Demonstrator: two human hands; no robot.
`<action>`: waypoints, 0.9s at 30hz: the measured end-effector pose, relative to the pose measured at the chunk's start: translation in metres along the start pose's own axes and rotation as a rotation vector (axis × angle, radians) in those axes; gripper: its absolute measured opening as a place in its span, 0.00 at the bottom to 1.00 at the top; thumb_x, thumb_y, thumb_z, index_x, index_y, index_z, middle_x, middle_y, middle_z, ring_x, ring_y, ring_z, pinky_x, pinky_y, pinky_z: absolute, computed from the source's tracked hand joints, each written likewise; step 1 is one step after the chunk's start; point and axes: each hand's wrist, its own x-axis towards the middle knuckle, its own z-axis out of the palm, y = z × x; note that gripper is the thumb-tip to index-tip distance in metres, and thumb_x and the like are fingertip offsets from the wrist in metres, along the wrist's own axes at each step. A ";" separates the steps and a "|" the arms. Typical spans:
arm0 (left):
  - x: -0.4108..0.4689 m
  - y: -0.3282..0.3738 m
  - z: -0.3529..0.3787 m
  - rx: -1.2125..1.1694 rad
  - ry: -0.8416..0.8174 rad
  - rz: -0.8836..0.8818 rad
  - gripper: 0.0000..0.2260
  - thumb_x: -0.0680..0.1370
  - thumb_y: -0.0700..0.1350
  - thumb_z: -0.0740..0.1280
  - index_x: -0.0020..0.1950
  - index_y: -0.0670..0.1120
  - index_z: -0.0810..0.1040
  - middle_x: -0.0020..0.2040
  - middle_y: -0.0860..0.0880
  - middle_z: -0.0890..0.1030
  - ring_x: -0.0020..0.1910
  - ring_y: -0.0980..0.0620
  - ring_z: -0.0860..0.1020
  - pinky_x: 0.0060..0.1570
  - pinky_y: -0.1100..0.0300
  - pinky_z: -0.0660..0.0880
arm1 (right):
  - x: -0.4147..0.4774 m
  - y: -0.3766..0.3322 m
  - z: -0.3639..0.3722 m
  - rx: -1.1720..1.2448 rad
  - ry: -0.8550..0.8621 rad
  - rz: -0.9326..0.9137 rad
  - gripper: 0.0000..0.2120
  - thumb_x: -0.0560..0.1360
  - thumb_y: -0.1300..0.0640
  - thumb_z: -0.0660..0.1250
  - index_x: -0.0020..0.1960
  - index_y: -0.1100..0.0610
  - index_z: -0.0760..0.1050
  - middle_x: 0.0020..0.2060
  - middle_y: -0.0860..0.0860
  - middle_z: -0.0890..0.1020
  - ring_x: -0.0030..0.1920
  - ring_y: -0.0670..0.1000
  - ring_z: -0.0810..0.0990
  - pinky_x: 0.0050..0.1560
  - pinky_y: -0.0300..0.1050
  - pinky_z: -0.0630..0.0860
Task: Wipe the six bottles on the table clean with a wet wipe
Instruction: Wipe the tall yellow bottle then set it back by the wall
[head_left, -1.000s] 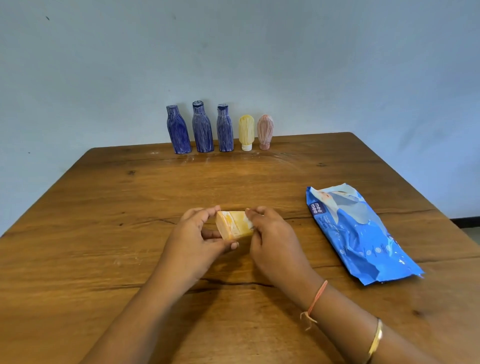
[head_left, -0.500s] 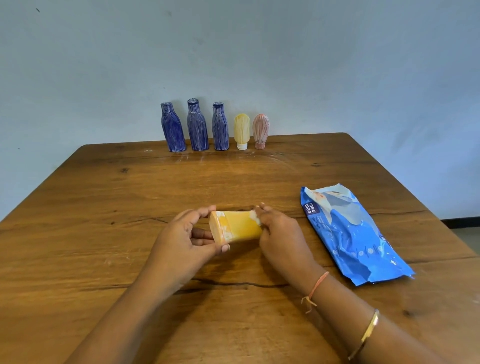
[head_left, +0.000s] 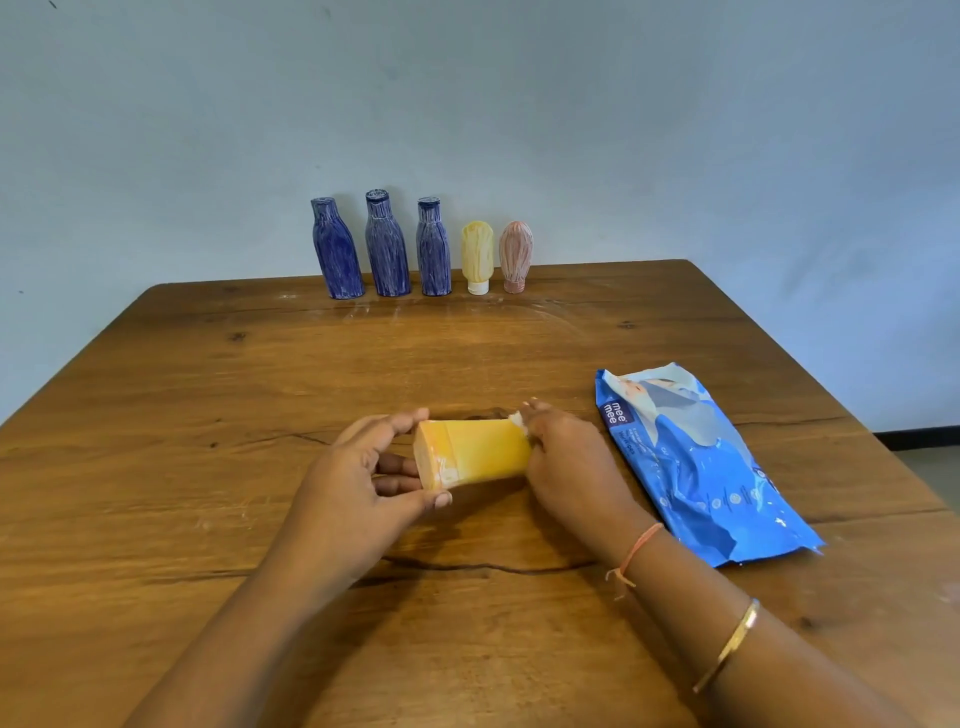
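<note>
A yellow-orange bottle (head_left: 475, 453) lies sideways just above the wooden table (head_left: 208, 415), held between both hands. My left hand (head_left: 353, 488) grips its wide flat end with thumb and fingertips. My right hand (head_left: 566, 462) is wrapped round its narrow end, and a scrap of white wet wipe (head_left: 518, 420) shows above the fingers. Against the far wall stand three blue scribbled bottles (head_left: 387, 249), a pale yellow bottle (head_left: 477, 257) and a pink bottle (head_left: 515, 256), the last two on their caps.
A blue wet-wipe pack (head_left: 696, 467) lies flat on the table to the right of my right hand. The wall runs right behind the row of bottles. The table's right edge falls away beyond the pack.
My right hand has slid rightward along the bottle toward its narrow end, uncovering more of the yellow body. The left hand keeps its grip on the wide end.
</note>
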 end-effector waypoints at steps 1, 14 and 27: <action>0.001 0.002 0.002 0.006 0.003 0.012 0.31 0.63 0.32 0.77 0.57 0.59 0.73 0.56 0.60 0.73 0.42 0.59 0.78 0.44 0.67 0.78 | -0.004 -0.009 0.002 0.005 -0.001 -0.040 0.26 0.76 0.67 0.55 0.73 0.58 0.59 0.73 0.51 0.62 0.73 0.47 0.58 0.71 0.38 0.53; -0.002 0.005 0.001 0.042 -0.020 0.049 0.35 0.64 0.33 0.76 0.66 0.56 0.71 0.57 0.58 0.72 0.45 0.60 0.78 0.50 0.66 0.77 | -0.001 0.003 -0.008 -0.035 -0.031 -0.011 0.25 0.77 0.67 0.54 0.74 0.58 0.58 0.73 0.52 0.62 0.73 0.48 0.58 0.71 0.39 0.53; 0.000 0.003 0.002 0.054 -0.021 0.026 0.34 0.64 0.31 0.76 0.66 0.53 0.72 0.56 0.57 0.73 0.42 0.58 0.78 0.46 0.69 0.77 | -0.017 -0.008 -0.001 -0.013 -0.125 -0.221 0.31 0.77 0.67 0.54 0.76 0.55 0.47 0.76 0.48 0.48 0.74 0.44 0.45 0.68 0.34 0.40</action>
